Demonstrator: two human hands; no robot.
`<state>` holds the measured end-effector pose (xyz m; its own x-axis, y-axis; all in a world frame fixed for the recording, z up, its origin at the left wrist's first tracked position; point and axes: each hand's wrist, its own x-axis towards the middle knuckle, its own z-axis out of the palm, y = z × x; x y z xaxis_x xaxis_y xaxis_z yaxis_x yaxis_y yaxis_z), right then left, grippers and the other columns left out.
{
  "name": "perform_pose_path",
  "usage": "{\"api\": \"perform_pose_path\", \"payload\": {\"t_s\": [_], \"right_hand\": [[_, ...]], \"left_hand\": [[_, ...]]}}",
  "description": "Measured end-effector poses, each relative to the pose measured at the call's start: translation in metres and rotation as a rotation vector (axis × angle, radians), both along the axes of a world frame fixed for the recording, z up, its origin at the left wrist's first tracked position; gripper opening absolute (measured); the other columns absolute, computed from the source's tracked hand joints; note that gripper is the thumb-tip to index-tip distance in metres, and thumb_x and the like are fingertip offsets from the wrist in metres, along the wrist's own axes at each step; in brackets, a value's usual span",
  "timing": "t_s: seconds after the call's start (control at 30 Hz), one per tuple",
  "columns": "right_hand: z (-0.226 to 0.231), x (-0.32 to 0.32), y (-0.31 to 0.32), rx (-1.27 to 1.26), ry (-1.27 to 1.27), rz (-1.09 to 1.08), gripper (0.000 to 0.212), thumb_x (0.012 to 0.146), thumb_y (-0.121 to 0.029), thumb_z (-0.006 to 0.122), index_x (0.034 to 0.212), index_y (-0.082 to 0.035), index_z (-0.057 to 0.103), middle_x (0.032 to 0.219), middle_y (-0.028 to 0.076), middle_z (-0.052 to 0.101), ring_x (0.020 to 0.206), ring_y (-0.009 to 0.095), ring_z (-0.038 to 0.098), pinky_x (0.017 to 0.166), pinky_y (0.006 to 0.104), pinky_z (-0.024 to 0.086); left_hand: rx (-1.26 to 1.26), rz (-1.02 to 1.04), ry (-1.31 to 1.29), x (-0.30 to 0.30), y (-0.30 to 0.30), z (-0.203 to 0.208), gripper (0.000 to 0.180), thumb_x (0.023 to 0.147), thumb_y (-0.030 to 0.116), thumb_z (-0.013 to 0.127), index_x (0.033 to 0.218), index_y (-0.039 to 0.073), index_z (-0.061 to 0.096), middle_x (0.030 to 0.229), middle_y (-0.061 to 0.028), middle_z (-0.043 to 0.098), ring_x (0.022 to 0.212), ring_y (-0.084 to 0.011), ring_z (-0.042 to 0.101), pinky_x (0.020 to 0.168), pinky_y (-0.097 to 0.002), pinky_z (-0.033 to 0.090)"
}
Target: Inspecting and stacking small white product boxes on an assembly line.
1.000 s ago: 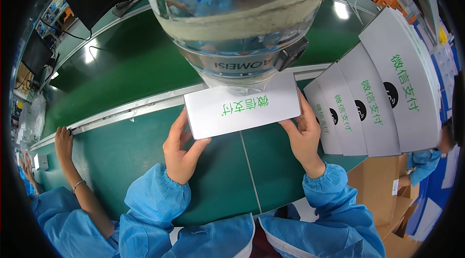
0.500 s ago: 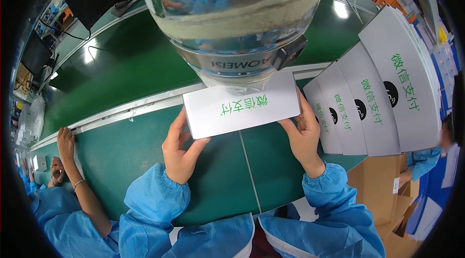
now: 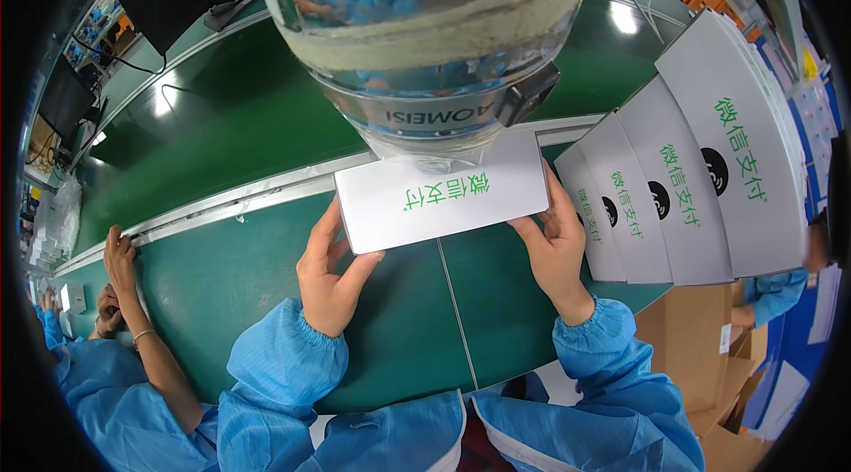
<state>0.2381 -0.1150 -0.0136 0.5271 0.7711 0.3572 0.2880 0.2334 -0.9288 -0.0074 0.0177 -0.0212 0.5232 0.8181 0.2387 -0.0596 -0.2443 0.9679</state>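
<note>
Between my two hands is a white box [image 3: 443, 210] with green print on the side facing me. My left hand [image 3: 333, 277] is closed on its left end, thumb at the lower front corner. The right end is gripped by my right hand [image 3: 557, 250], fingers along the side and thumb under the front edge. A large clear rounded vessel with a metal band [image 3: 417, 113] hangs over the back of the box and hides part of it. Whether the box rests on the bench or is lifted, I cannot tell.
A stack of similar white boxes [image 3: 683, 179] stands at the right of the green bench [image 3: 222, 295]. A metal rail [image 3: 222, 203] runs behind my work area. At the left are a co-worker's hands [image 3: 118, 264]. Open cardboard cartons [image 3: 687, 339] sit at lower right.
My hands and the white box hold still. At the left, the co-worker's hands and arm have shifted slightly.
</note>
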Motion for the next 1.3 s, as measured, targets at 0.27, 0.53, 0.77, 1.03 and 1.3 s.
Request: {"api": "perform_pose_path", "payload": {"t_s": [0.27, 0.53, 0.77, 1.03, 1.3], "right_hand": [[0.002, 0.0, 0.0, -0.009, -0.003, -0.002, 0.066, 0.091, 0.003, 0.068, 0.149, 0.006, 0.037, 0.147, 0.019, 0.049, 0.132, 0.026, 0.052, 0.112, 0.037, 0.041], [0.002, -0.001, 0.0, -0.005, -0.008, -0.007, 0.066, 0.09, 0.004, 0.068, 0.149, 0.006, 0.037, 0.147, 0.019, 0.05, 0.132, 0.025, 0.053, 0.111, 0.0366, 0.041], [0.004, 0.0, -0.003, -0.066, 0.012, -0.008, 0.066, 0.091, 0.005, 0.066, 0.15, 0.004, 0.037, 0.146, 0.018, 0.05, 0.13, 0.025, 0.054, 0.109, 0.0363, 0.043], [-0.004, -0.026, -0.084, -0.266, 0.031, 0.021, 0.076, 0.09, 0.006, 0.063, 0.156, 0.001, 0.025, 0.15, 0.018, 0.046, 0.132, 0.026, 0.052, 0.109, 0.0382, 0.043], [0.013, -0.117, 0.006, -0.147, -0.259, 0.413, 0.076, 0.095, -0.026, 0.068, 0.152, 0.004, 0.029, 0.151, 0.025, 0.042, 0.137, 0.037, 0.046, 0.112, 0.0387, 0.039]], "left_hand": [[-0.009, 0.001, -0.01, 0.0, -0.001, 0.0, 0.072, 0.084, -0.004, 0.071, 0.149, -0.003, 0.038, 0.144, -0.0219, 0.051, 0.133, -0.0314, 0.051, 0.106, -0.0432, 0.048], [-0.009, 0.011, 0.007, 0.001, -0.001, 0.0, 0.072, 0.085, -0.002, 0.071, 0.149, -0.002, 0.039, 0.144, -0.0216, 0.051, 0.133, -0.0319, 0.051, 0.106, -0.0429, 0.048], [0.0, 0.057, 0.064, 0.0, -0.005, 0.01, 0.07, 0.083, -0.001, 0.074, 0.146, -0.003, 0.044, 0.138, -0.0202, 0.058, 0.127, -0.029, 0.057, 0.104, -0.0413, 0.05], [0.868, -0.312, 0.107, -0.042, -0.055, 0.027, 0.045, 0.07, 0.014, 0.081, 0.111, 0.002, 0.069, 0.115, -0.0129, 0.07, 0.099, -0.0246, 0.07, 0.082, -0.0324, 0.055], [0.725, -0.696, 0.131, -0.016, -0.093, -0.003, 0.025, 0.081, 0.007, 0.071, 0.105, 0.004, 0.073, 0.096, -0.0104, 0.072, 0.087, -0.0269, 0.071, 0.075, -0.0356, 0.055]]}}
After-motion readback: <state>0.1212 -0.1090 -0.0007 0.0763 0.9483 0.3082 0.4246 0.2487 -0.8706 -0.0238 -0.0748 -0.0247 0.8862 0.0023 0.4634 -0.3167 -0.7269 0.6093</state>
